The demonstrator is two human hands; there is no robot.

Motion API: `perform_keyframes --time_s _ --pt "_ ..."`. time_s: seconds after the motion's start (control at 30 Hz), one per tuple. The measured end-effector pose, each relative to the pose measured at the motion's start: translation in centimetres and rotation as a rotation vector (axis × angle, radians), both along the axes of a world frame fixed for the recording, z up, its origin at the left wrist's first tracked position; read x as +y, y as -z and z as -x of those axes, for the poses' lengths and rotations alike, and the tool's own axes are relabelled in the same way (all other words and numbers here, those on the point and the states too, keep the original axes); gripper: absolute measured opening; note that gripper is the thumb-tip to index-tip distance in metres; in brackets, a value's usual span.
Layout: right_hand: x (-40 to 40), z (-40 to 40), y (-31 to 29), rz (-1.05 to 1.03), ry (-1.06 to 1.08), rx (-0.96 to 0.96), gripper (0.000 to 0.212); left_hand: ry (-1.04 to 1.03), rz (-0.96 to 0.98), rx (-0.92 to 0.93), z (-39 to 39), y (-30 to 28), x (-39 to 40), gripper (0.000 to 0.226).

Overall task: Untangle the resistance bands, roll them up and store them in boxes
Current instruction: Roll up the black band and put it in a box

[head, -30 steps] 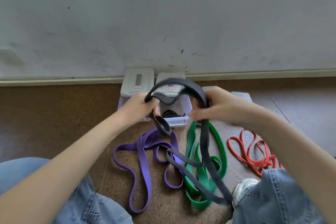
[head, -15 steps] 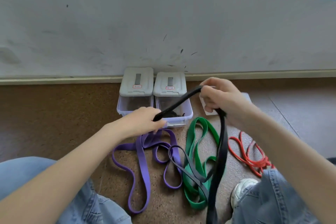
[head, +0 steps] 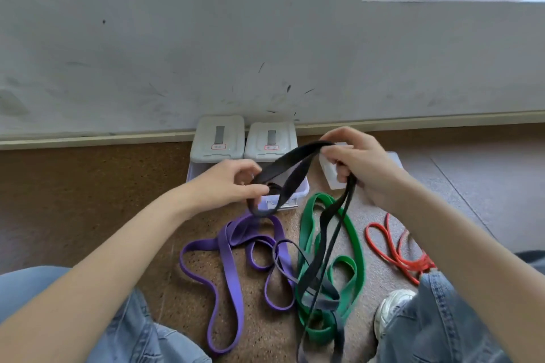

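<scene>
Both hands are holding the black band (head: 295,168) above the floor: left hand (head: 233,183) fingers pinching one end loop, right hand (head: 356,162) gripping the fold. It's looking light, floppy and rubbery; its tail is trailing over the green band (head: 354,242), so probably best gripped flat near the fold.

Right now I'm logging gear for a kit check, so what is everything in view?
black flat rubber resistance band: 1, black, held up in both hands, tail trailing over the floor bands
purple flat band: 1, purple, floor, left
green flat band: 1, green, floor, middle
thin red band: 1, red, floor, right
lidded plastic boxes: 2, pale grey lids, by the wall
white shoe: 1, lower right
left hand: gripping the black band
right hand: gripping the black band
</scene>
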State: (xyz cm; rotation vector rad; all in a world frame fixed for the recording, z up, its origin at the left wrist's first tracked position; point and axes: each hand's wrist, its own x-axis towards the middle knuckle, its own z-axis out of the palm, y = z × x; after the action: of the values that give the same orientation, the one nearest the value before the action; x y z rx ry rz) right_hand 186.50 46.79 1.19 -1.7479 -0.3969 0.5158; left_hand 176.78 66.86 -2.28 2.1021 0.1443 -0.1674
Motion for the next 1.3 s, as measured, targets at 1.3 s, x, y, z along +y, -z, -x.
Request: perform_keyframes --time_s 1.3 --pt "-0.9 -0.3 -0.8 -0.049 -0.021 -0.282 0.018 -0.206 -0.059 -0.001 -0.2 -0.2 1.1 0.058"
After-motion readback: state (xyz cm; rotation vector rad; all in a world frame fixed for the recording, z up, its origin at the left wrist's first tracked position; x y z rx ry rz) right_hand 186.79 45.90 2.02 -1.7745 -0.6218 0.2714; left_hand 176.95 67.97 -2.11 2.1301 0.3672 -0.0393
